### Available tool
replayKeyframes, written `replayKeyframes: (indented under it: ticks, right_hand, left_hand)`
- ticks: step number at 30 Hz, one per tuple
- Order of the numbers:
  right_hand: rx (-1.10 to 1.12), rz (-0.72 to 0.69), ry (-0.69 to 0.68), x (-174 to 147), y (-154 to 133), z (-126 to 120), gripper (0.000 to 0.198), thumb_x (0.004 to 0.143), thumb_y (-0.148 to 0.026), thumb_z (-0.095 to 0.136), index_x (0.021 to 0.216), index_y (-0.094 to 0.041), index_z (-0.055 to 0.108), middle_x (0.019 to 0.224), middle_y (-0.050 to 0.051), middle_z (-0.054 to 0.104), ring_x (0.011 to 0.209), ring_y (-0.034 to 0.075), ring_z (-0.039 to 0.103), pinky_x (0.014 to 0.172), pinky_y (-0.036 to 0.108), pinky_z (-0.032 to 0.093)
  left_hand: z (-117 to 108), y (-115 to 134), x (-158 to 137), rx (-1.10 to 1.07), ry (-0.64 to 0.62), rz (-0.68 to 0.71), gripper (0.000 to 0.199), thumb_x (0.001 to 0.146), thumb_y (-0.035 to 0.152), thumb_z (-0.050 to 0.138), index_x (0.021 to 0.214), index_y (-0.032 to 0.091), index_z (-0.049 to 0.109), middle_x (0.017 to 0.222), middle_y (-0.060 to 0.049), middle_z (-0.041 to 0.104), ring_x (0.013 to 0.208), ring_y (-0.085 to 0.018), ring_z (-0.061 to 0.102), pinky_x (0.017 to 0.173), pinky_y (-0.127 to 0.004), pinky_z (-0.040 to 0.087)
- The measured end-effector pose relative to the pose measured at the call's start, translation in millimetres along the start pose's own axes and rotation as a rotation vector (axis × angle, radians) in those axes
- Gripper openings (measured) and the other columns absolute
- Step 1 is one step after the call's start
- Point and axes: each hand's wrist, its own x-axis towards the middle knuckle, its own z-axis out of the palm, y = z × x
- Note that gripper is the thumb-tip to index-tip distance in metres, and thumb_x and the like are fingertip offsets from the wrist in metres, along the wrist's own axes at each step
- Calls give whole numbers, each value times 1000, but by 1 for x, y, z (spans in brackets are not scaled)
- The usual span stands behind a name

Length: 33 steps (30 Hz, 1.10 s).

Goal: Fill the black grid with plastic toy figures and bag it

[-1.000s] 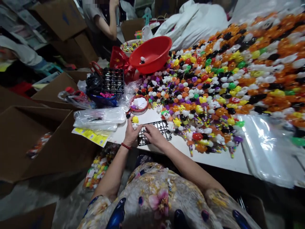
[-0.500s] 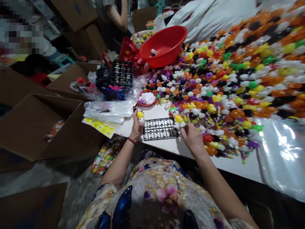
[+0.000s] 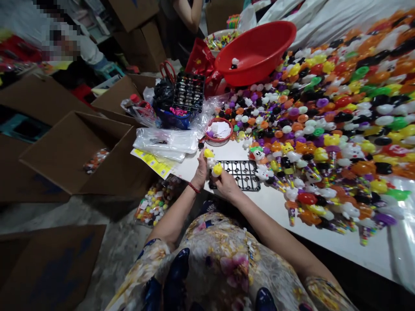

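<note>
My left hand [image 3: 200,172] is closed around a small yellow-and-white plastic piece [image 3: 208,153] at the left end of a black grid rack [image 3: 246,176]. Close beside it, my right hand [image 3: 227,185] pinches another yellow-and-white piece [image 3: 217,169]. The two pieces nearly meet, and I cannot tell whether they touch. The rack lies flat on the white table, its left part covered by my right hand. Just to the right of the rack is a white figure top [image 3: 257,153] with green on it, at the edge of a large spread of colourful figure-topped sticks [image 3: 311,151].
A small red basket [image 3: 219,139] with white paper stands behind the rack. Clear plastic bags [image 3: 165,142] lie on a yellow sheet [image 3: 155,163] at left. Further back are a large red basin [image 3: 256,56] and a person's arm [image 3: 189,15]. Open cardboard boxes [image 3: 74,164] stand left.
My right hand has moved left from the rack's right end, bringing a yellow-and-white piece over to my left hand. The view has shifted left.
</note>
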Motion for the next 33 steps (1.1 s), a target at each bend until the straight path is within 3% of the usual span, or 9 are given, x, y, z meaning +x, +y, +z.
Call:
replayKeyframes:
  ticks: [6,14,17,20,23,27,30,33]
  right_hand:
    - [-246,-111,-109,-5,-12,-9,17,89,-16,45,103,-18,55,98,12,69,87,23,62,70,28,40]
    - [-92,-117,-58,-2,-3,0,14,89,-13,51,101,-18,57,96,9,67,86,20,62,74,29,45]
    - [-38,-197,74,-20,22,-13,21,87,-17,58,107,-19,56,97,7,65,84,20,61,74,31,49]
    - [-221,-223,339,-56,57,-46,20,89,-18,54,108,-19,57,102,11,62,92,24,59,78,37,50]
    - [-539,-19,482,-88,88,-82,16,91,-17,49,103,-16,59,102,15,59,90,26,57,71,34,47]
    - [-735,169,365,-98,104,-104,16,89,-11,45,86,-14,61,88,15,58,77,23,55,60,30,40]
    - [-647,154,369,-90,96,-100,17,89,-14,43,84,-14,59,82,14,59,72,23,54,58,30,38]
    - [-354,80,402,-77,75,-78,17,89,-23,45,96,-15,58,77,9,60,66,21,54,58,29,39]
  left_hand:
    - [6,4,-3,-30,11,-73,96,76,91,12,141,28,46,134,-9,59,124,-24,57,105,-36,46]
    - [12,8,-5,-123,54,-105,91,75,92,23,127,24,56,125,-8,64,116,-24,59,96,-34,51]
    - [4,5,-7,-113,95,-65,90,75,92,24,129,26,54,126,-9,63,119,-24,58,99,-35,49]
    - [-13,1,-17,-6,136,-22,84,81,87,26,135,25,48,133,-11,58,125,-24,54,104,-38,46]
    - [-31,0,-34,222,45,11,70,86,71,50,135,21,47,135,-14,55,127,-26,52,102,-39,46]
    - [-45,5,-52,474,-155,79,60,82,52,65,130,18,50,132,-14,55,118,-25,56,94,-36,49]
    - [-49,9,-58,587,-230,97,60,83,46,64,134,19,47,132,-13,55,115,-24,57,90,-34,51]
    - [-52,10,-59,718,-286,158,61,81,45,69,132,18,48,132,-14,55,118,-26,55,95,-39,50]
